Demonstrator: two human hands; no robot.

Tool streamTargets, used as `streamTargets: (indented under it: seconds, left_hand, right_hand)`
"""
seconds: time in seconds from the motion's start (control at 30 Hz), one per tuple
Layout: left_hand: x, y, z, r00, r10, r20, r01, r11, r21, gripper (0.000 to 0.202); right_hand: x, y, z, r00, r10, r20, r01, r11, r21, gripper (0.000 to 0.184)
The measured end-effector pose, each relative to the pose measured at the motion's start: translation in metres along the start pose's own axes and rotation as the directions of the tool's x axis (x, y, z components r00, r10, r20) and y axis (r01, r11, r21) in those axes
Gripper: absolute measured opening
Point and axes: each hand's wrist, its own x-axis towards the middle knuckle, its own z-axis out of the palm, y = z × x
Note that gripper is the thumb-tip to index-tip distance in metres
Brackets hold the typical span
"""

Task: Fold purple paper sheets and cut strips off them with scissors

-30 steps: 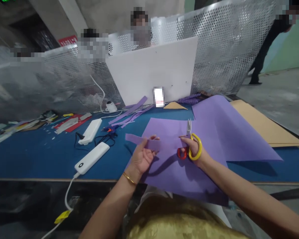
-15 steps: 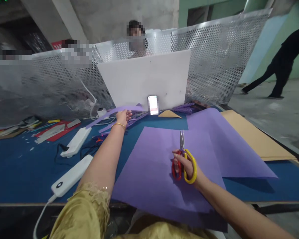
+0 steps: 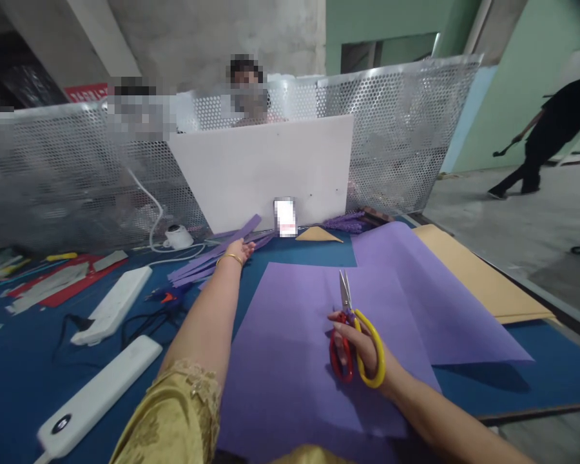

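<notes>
At a blue-topped desk [image 3: 14,367], a person stretches the left hand [image 3: 239,250] out to a loose pile of purple strips [image 3: 207,256], its fingers relaxed and apparently gripping nothing; whether they touch the strips cannot be told. The right hand [image 3: 362,341] grasps scissors [image 3: 345,295] by their red and yellow handles, blades slightly parted and pointing away over a purple sheet [image 3: 275,354] spread before the person. Curled purple paper [image 3: 449,309] lies to the right, partly over tan sheets [image 3: 483,277], while a phone [image 3: 285,218] leans on a white board [image 3: 270,167] just beyond the strips. Work at the pile would probably go best with a light touch, the strips lined up lengthwise so that none creases or catches on the phone; the right wrist is best held steady, the scissor tips clear of the sheet to avoid a nick.
</notes>
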Motion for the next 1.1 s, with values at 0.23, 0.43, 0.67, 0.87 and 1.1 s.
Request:
streamTargets:
  seconds: [0.23,0.43,0.67,0.87,1.1]
  left_hand:
    - [-0.058,-0.03,0.0,0.987,-0.011,0.159,-0.084,0.808,0.583,0.035]
    - [-0.127,-0.049,-0.019,0.958,0.118,0.263,-0.288,0.376,0.881,0.032]
    - [-0.184,-0.041,-0.056,0.942,0.155,0.298,-0.307,0.042,0.951,0.038]
    - [-0.26,-0.061,-0.101,0.902,0.278,0.331,-0.347,0.011,0.938,0.027]
    - [-0.357,-0.174,-0.146,0.913,0.039,0.407,-0.277,0.792,0.544,0.065]
  right_hand:
    - [-0.005,-0.021,0.003,0.994,-0.09,0.06,0.101,0.969,-0.223,0.058]
    - [0.01,-0.086,-0.046,0.979,-0.182,-0.097,0.05,0.668,-0.743,0.046]
    - [0.034,-0.137,-0.118,0.8,-0.489,-0.348,-0.357,0.078,-0.931,0.043]
    - [0.043,-0.117,-0.148,0.851,-0.424,-0.311,-0.413,-0.172,-0.894,0.034]
    - [0.031,-0.097,-0.146,0.852,-0.474,-0.224,-0.355,-0.207,-0.912,0.038]
